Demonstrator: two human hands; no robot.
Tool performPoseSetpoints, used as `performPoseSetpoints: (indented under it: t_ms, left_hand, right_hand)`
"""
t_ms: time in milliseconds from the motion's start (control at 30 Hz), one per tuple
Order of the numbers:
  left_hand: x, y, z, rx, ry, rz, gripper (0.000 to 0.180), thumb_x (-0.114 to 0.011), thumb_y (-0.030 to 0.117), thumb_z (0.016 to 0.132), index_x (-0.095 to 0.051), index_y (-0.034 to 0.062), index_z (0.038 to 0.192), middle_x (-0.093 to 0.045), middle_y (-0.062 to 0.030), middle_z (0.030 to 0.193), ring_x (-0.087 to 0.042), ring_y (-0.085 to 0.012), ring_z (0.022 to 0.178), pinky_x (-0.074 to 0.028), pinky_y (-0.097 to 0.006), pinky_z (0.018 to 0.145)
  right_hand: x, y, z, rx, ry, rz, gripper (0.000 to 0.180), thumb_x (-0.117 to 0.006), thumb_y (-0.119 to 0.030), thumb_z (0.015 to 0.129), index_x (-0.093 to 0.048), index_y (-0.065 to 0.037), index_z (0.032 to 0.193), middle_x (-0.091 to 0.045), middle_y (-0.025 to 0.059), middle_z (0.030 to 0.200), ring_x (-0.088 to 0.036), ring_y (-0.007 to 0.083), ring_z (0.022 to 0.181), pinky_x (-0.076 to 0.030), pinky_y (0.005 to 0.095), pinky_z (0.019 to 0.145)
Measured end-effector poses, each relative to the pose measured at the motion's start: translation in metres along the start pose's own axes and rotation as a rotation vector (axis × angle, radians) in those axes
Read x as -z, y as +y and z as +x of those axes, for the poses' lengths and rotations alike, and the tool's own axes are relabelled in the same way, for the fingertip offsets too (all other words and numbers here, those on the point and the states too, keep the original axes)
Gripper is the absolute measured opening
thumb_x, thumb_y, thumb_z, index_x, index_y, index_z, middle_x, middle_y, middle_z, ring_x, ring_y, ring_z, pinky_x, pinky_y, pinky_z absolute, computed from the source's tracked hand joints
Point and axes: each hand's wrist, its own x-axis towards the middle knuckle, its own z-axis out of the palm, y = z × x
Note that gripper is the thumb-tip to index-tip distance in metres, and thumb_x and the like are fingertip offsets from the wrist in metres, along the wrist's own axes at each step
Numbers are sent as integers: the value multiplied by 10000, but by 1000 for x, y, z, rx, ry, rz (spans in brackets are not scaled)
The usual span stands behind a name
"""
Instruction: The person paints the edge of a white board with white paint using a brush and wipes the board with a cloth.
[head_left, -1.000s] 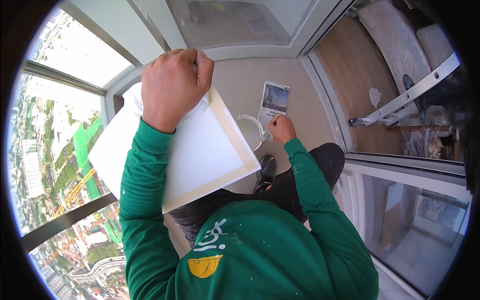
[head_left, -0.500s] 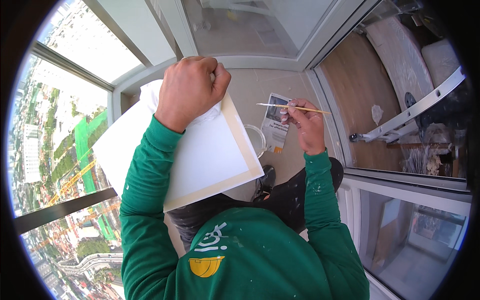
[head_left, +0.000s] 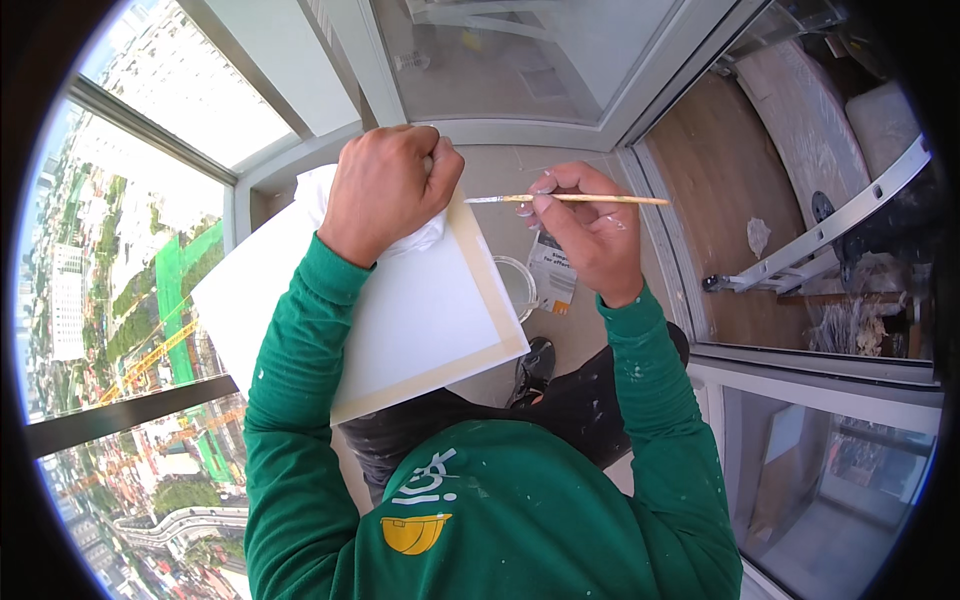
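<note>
A white board (head_left: 420,325) with beige tape (head_left: 490,285) along its right and near edges rests over my lap on the left. My left hand (head_left: 388,190) is closed in a fist on the board's far part, gripping a bunched white cloth (head_left: 425,238) that shows on both sides of it. In my right hand (head_left: 595,225) is a thin wooden-handled paintbrush (head_left: 600,198), pinched between thumb and fingers and held nearly level. Its white-coated bristles point left, at the board's taped far right edge. Whether they touch the tape I cannot tell.
A round clear tub (head_left: 518,285) and a printed sheet or pack (head_left: 552,272) are on the tiled floor beyond the board. My black shoe (head_left: 535,368) is close by. Windows (head_left: 130,260) line the left; a metal ladder (head_left: 830,225) leans behind the door frame at right.
My right hand has brought the paintbrush leftward, from above the printed sheet to the board's taped edge. The left hand stays closed on the cloth, almost unmoved.
</note>
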Motion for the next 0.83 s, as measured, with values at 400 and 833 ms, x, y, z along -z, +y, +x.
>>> performPoseSetpoints:
  t_ms: [400, 833]
  left_hand:
    - [8, -6, 1, 43, -25, -82, 267, -643, 170, 843, -697, -39, 686, -628, -171, 590, -585, -355, 485, -517, -422, 551]
    - [8, -4, 1, 39, -25, -81, 271, -648, 179, 842, -703, -38, 688, -645, -183, 610, -602, -358, 499, -526, -421, 558]
  right_hand:
    - [-10, -4, 13, 156, 11, -224, 67, -673, -3, 881, -676, 1, 947, -736, 81, 835, -715, 138, 765, -560, 261, 679]
    - [2, -6, 7, 145, -125, -257, 89, -634, 0, 925, -665, 22, 1005, -689, 84, 882, -693, 139, 773, -575, 278, 729]
